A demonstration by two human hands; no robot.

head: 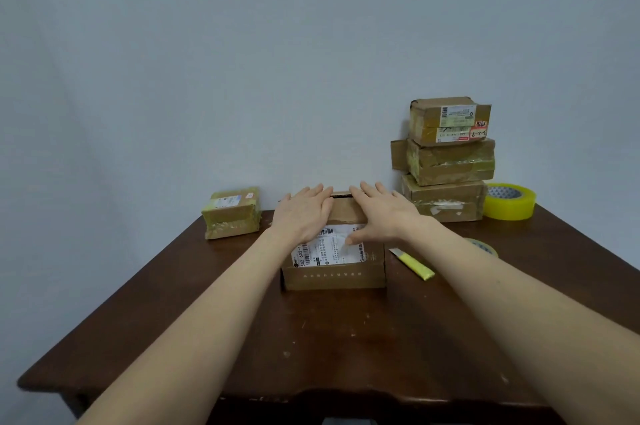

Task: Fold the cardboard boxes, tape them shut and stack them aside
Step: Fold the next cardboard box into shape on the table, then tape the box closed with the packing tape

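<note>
Left hand [304, 213], right hand [384, 217], flat on box [334, 277]

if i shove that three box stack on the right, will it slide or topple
It probably topples if pushed high: the stack is three boxes tall and unevenly aligned, and the top box is smaller. A low push on the bottom box would likely slide it over the smooth table. The tape roll beside it may block a rightward push.
</note>
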